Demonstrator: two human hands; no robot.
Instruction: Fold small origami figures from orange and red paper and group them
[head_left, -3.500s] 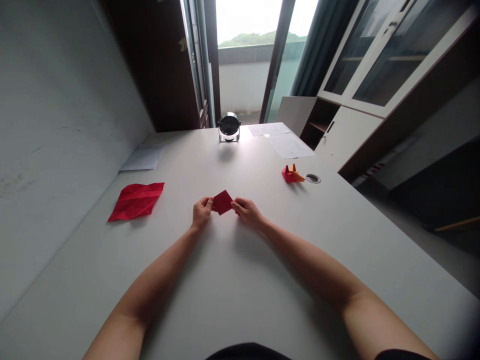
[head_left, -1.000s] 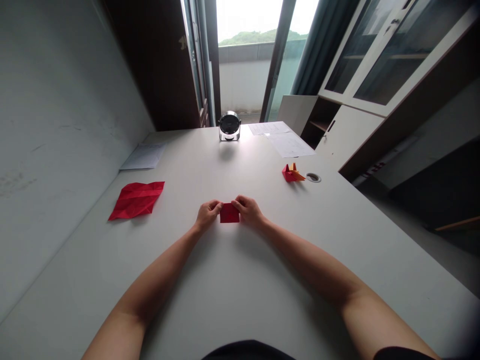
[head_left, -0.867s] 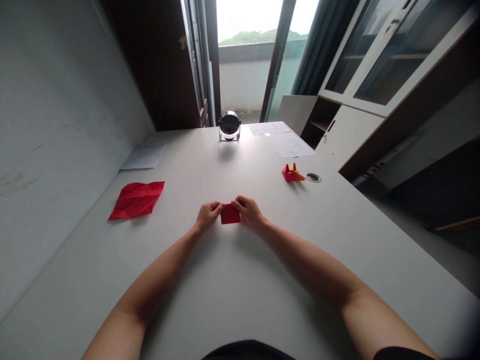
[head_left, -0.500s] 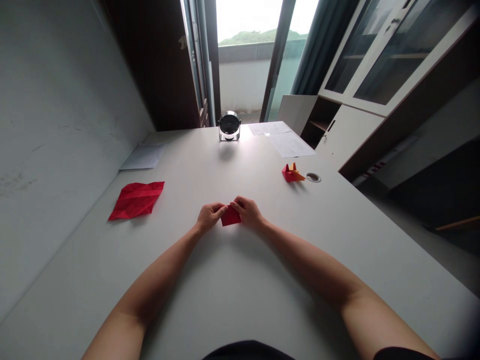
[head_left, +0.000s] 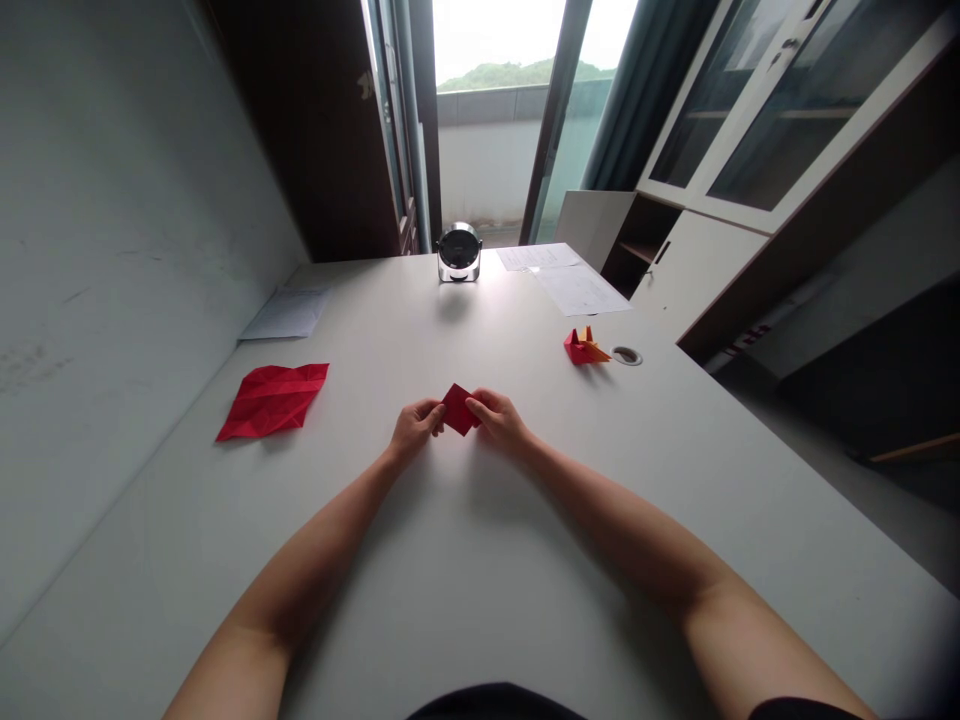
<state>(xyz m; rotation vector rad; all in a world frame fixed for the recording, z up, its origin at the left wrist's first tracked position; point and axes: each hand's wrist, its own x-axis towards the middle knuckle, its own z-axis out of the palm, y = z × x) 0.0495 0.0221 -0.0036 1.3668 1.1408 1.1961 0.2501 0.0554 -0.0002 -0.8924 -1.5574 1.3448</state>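
Note:
Between my two hands is a small folded square of red origami paper (head_left: 458, 410), turned so that one corner points away from me and one towards me. My left hand (head_left: 417, 425) pinches its left corner between thumb and fingers. On the other side, my right hand (head_left: 500, 418) grips the right corner, its thumb lying on top of the paper. A larger creased red sheet (head_left: 276, 400) lies to the left on the white table (head_left: 450, 560). Folded red and orange origami pieces (head_left: 585, 346) stand to the right, beyond my right hand.
A round device on a metal stand (head_left: 458, 252) is at the table's far edge. Printed sheets (head_left: 577, 285) lie at the back right, another paper (head_left: 285, 313) at the back left by the wall. A round cable hole (head_left: 626, 355) sits near the right edge.
The folded red paper has been turned so that its corners point towards and away from me. My fingers have moved to its left and right corners.

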